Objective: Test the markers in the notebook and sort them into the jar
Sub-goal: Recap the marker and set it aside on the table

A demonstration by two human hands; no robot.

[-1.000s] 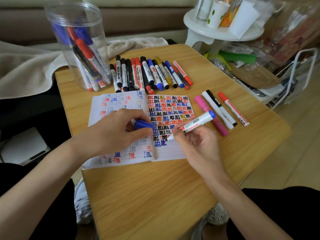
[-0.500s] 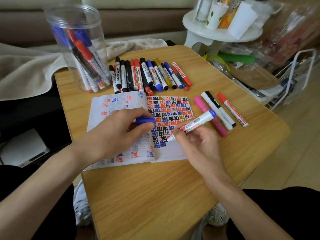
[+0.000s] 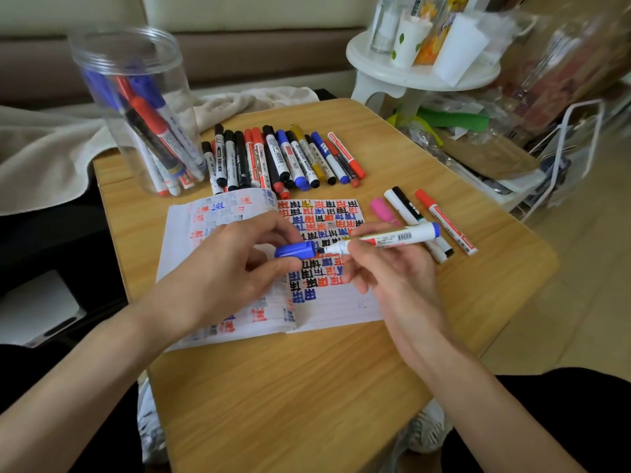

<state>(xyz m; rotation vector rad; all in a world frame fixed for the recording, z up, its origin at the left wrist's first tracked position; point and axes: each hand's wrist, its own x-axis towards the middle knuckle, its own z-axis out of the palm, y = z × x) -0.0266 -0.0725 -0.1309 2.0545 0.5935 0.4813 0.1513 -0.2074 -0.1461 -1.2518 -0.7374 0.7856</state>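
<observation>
Left hand [image 3: 232, 268] pinches the blocky blue plastic cap [image 3: 295, 250]; right hand [image 3: 386, 268] grips the white cylindrical marker [image 3: 392, 237], now lifted off the lined notebook [image 3: 341, 308], tip at the cap's mouth.

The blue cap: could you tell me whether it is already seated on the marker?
No: the left hand holds the blue cap off the marker, whose dark tip shows bare.

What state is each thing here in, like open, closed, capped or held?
Blue marker: uncapped, held by right hand, tip at the cap's mouth.
Blue cap: off, pinched by left hand.
Notebook: open, flat, covered in test marks.
Jar: upright, no lid, markers inside.
Row of markers: capped, lying on table.
</observation>
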